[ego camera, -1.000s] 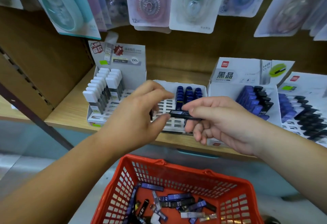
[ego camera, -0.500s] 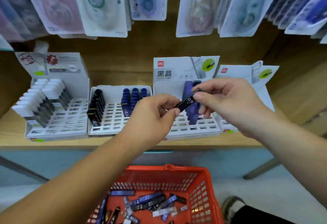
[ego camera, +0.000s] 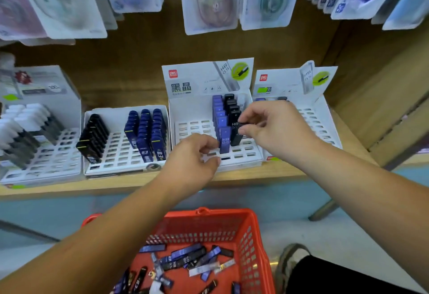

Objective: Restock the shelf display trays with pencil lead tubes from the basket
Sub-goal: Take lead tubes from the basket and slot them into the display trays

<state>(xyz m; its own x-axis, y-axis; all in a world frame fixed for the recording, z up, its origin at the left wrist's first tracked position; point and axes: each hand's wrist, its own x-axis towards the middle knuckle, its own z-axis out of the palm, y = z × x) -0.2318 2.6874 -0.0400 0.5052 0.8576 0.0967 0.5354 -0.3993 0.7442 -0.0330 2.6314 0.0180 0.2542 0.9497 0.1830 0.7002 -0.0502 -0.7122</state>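
My right hand (ego camera: 274,129) pinches a black pencil lead tube (ego camera: 236,134) standing at the front of the black row in the white slotted display tray (ego camera: 192,129) marked HB 0.5. A row of blue tubes (ego camera: 220,122) stands just left of it. My left hand (ego camera: 195,156) hovers over the tray's front slots with fingers loosely curled, holding nothing I can see. Below, the red basket (ego camera: 248,247) holds several loose blue and black tubes (ego camera: 185,261).
More trays line the wooden shelf (ego camera: 255,175): one with black and blue tubes (ego camera: 120,152), one with white-capped tubes (ego camera: 46,149), one at far right (ego camera: 320,119). Hanging correction-tape packs (ego camera: 209,1) overhang the shelf. A shoe (ego camera: 290,259) is beside the basket.
The view swung right and closer. My right hand carried the black tube from mid-air down into the black row of the HB 0.5 tray. My left hand let go of it and dropped lower.
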